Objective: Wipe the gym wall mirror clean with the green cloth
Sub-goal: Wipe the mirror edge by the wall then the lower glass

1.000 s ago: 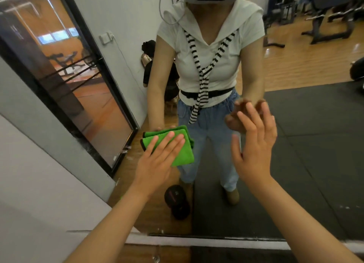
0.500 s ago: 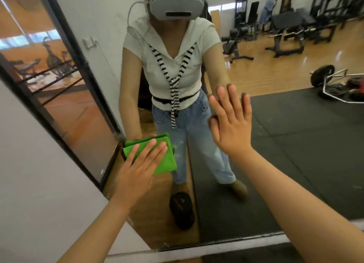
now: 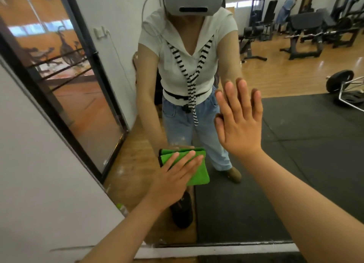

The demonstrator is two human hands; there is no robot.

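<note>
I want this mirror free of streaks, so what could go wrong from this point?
1. The bare right hand seems to lie flat on the mirror, so it may leave fresh prints on the glass.
2. The left hand presses the folded green cloth with straight fingers, not gripping it, so the cloth may slip or unfold during a stroke.

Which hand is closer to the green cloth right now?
Left. The left hand lies flat on the green cloth, pressing it to the mirror. The right hand is open, raised above and to the right of the cloth, not touching it.
</note>
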